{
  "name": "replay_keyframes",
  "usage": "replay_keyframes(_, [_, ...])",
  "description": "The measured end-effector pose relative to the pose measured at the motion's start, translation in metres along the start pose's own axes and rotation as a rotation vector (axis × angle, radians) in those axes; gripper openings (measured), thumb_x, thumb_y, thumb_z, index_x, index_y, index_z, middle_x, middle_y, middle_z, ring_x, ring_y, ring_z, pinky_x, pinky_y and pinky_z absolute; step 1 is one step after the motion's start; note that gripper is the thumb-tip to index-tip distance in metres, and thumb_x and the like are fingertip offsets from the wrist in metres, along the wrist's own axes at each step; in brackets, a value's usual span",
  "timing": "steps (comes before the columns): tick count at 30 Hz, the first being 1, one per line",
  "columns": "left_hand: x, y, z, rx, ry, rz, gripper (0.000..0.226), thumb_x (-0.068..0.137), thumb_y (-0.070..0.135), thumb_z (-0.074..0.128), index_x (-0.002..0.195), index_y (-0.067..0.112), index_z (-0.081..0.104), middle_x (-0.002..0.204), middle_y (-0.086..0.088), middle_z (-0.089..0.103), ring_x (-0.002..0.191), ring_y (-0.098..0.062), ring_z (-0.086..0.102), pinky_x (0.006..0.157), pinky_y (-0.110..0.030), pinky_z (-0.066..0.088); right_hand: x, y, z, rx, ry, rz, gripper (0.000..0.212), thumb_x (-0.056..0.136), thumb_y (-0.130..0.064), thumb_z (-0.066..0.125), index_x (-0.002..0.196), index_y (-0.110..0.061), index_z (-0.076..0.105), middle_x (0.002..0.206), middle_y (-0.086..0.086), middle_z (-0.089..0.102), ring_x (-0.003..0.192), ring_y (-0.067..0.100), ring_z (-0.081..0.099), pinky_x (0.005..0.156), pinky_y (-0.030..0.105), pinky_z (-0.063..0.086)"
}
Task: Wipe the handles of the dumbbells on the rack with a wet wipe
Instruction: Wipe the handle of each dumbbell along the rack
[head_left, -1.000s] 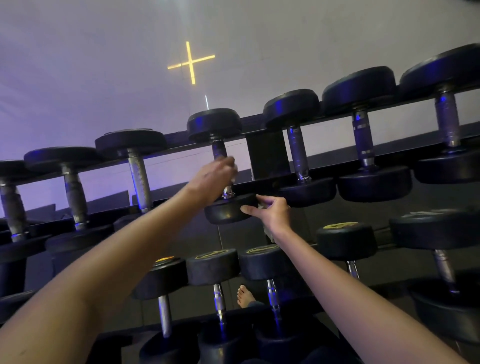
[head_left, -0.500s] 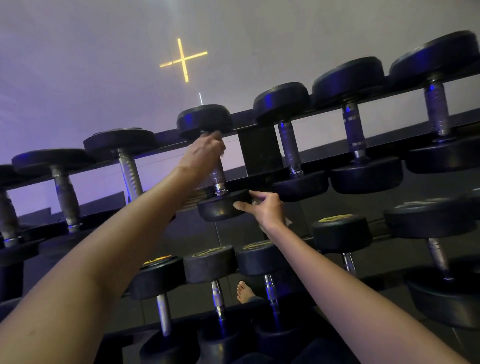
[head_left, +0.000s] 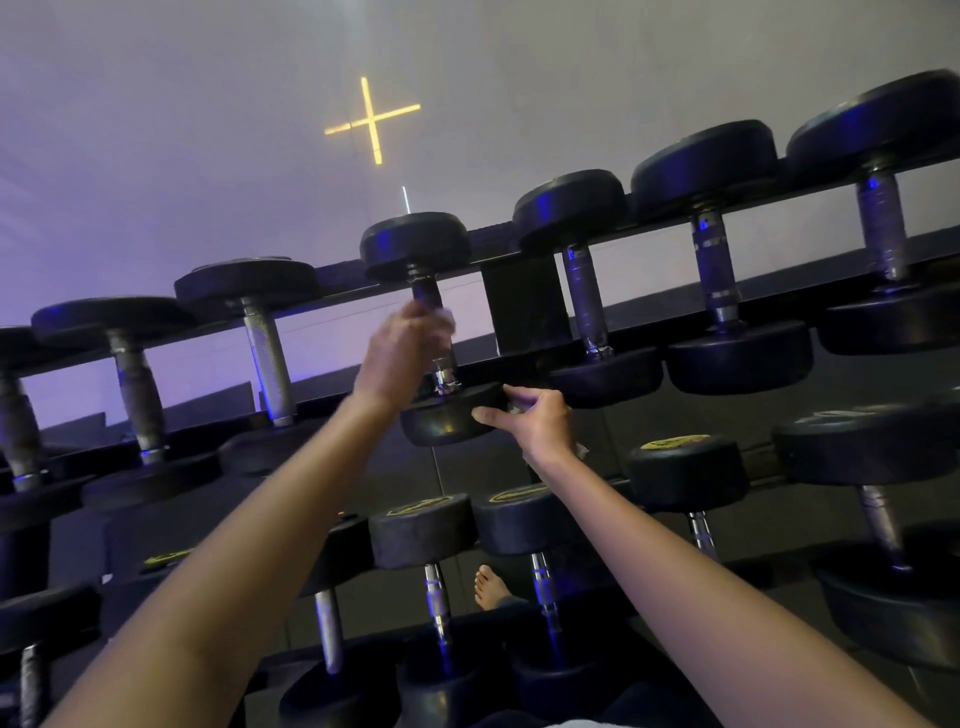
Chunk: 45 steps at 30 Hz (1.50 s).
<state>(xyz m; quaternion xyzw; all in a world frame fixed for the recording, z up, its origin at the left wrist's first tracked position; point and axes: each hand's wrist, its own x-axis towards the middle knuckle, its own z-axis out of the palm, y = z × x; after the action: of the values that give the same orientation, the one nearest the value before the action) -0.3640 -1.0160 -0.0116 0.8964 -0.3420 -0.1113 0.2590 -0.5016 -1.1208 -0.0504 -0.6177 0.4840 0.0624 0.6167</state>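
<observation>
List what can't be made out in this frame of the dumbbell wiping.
The wet wipe, head view: only a blurred pale scrap shows; the left hand covers the rest.
The handle: its middle is hidden under that hand's grip.
The right hand, pinching the near head: pale bits at fingers and wrist, too blurred to identify.
The yellow labels on lower heads: too small to read.
The leftmost dumbbells: cut by the left edge.

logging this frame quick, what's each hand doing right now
Left hand: closed round the dumbbell handle, wet wipe in its grip.
Right hand: pinching that dumbbell's near head.
</observation>
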Motion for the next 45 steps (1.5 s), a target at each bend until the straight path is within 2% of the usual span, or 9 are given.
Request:
replay_keyframes(3, [-0.027,0.001,0.008,-0.161,-0.057,-0.108,0.012,0.082,0.005,0.069,0.091,0.012,0.073,0.098,0.003,0.059,0.087,-0.017,0.063,0.082,-0.024,0.052,-0.001,0.001,-0.001,0.015,-0.005,-0.002,0.074,0.053,-0.026,0.09,0.119,-0.008,0.063,0.117,0.01,0.066,0.111,0.022,0.06,0.098,0.04,0.047])
replay_keyframes(10, [0.014,0.015,0.01,-0.563,0.357,-0.492,0.014,0.08,0.01,0.071,0.093,0.007,0.071,0.107,-0.006,0.062,0.088,-0.011,0.057,0.065,-0.002,0.043,-0.005,-0.003,-0.007,0.073,-0.039,0.018,0.071,0.059,-0.018,0.087,0.124,-0.008,0.059,0.121,0.01,0.062,0.115,0.021,0.056,0.101,0.037,0.045])
replay_keyframes(16, [-0.027,-0.001,0.02,-0.663,0.179,-0.585,0.013,0.077,0.008,0.074,0.076,0.02,0.071,0.092,-0.006,0.071,0.085,-0.02,0.067,0.075,-0.028,0.054,-0.008,-0.013,-0.018,0.096,-0.245,-0.002,0.079,0.072,-0.014,0.079,0.14,-0.007,0.04,0.139,0.009,0.048,0.128,0.018,0.045,0.097,0.022,0.034])
replay_keyframes(22, [0.013,-0.019,-0.006,-0.818,0.312,-0.633,0.015,0.076,0.002,0.072,0.075,0.017,0.07,0.079,-0.005,0.069,0.071,-0.019,0.064,0.073,-0.035,0.057,-0.01,-0.017,-0.012,0.129,-0.238,-0.001,0.042,0.083,-0.021,0.071,0.12,-0.008,0.058,0.113,0.003,0.062,0.101,0.014,0.053,0.074,0.023,0.043])
replay_keyframes(27, [-0.025,-0.027,-0.002,-0.687,0.054,-0.573,0.016,0.074,0.003,0.075,0.074,0.018,0.07,0.084,-0.007,0.069,0.082,-0.023,0.066,0.071,-0.033,0.056,-0.002,-0.019,-0.016,0.097,-0.36,0.1,0.054,0.083,-0.022,0.07,0.132,-0.013,0.049,0.112,-0.005,0.054,0.108,0.014,0.049,0.093,0.043,0.045])
replay_keyframes(30, [-0.009,-0.031,-0.006,-0.591,0.173,-0.48,0.018,0.076,-0.001,0.071,0.075,0.018,0.07,0.095,-0.013,0.067,0.089,-0.027,0.066,0.08,-0.04,0.056,-0.003,-0.02,-0.013,0.072,-0.426,0.122,0.055,0.085,-0.025,0.067,0.135,-0.013,0.047,0.114,-0.004,0.051,0.11,0.012,0.045,0.099,0.044,0.042])
replay_keyframes(35, [0.003,-0.026,-0.014,-0.535,0.292,-0.49,0.013,0.078,0.006,0.071,0.082,0.019,0.071,0.095,-0.002,0.066,0.084,-0.021,0.064,0.077,-0.038,0.054,-0.006,-0.025,-0.001,0.022,-0.461,0.03,0.043,0.081,-0.02,0.072,0.121,-0.011,0.06,0.102,-0.006,0.061,0.091,0.002,0.056,0.07,0.015,0.041])
replay_keyframes(40, [-0.032,-0.03,-0.014,-0.35,0.087,-0.397,0.012,0.077,0.008,0.072,0.081,0.019,0.074,0.09,-0.002,0.068,0.082,-0.018,0.063,0.075,-0.03,0.05,-0.001,-0.028,-0.002,-0.034,-0.449,0.042,0.048,0.079,-0.027,0.075,0.121,-0.008,0.06,0.112,0.003,0.064,0.1,0.01,0.059,0.079,0.024,0.045])
replay_keyframes(45, [0.005,-0.03,-0.024,-0.308,0.287,-0.368,0.022,0.079,0.0,0.065,0.079,0.021,0.071,0.092,0.004,0.063,0.084,-0.017,0.06,0.073,-0.023,0.046,-0.004,-0.023,0.006,0.0,-0.384,0.062,0.047,0.079,-0.023,0.074,0.119,-0.005,0.057,0.116,0.011,0.063,0.109,0.024,0.059,0.07,0.025,0.046])
